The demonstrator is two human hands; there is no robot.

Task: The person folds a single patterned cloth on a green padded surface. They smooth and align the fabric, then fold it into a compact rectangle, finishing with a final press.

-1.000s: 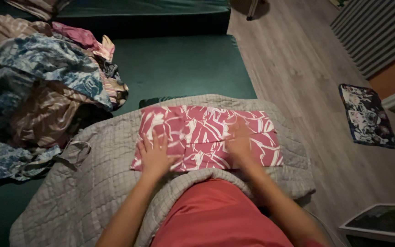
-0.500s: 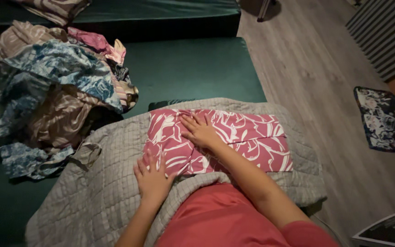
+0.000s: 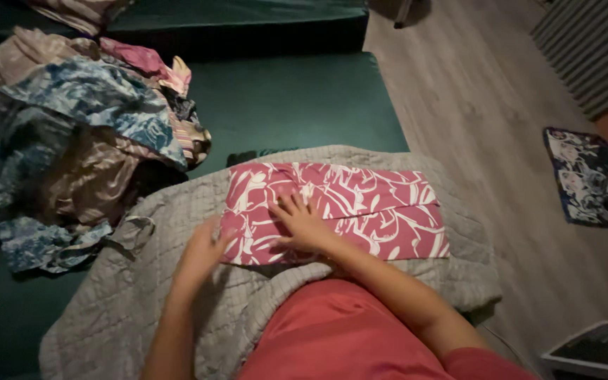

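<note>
The folded pink cloth with white leaf print [image 3: 336, 211] is pressed flat by the open right hand [image 3: 302, 224], while its left edge is touched by the open left hand [image 3: 202, 255], gripping nothing, so it stays folded on the grey quilted blanket [image 3: 142, 309].

A pink cloth [image 3: 360, 211] with white leaf-like print lies folded flat into a long rectangle, one fold edge running across it, on a grey quilt [image 3: 142, 295].

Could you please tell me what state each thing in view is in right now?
pink patterned cloth: folded flat on the quilt.
grey quilt: spread over the lap and couch.
pile of clothes: unfolded, heaped on the couch.
right hand: open, pressed flat on the cloth.
left hand: open, at the cloth's left edge.
dark floral cloth: lying flat on the floor.
</note>
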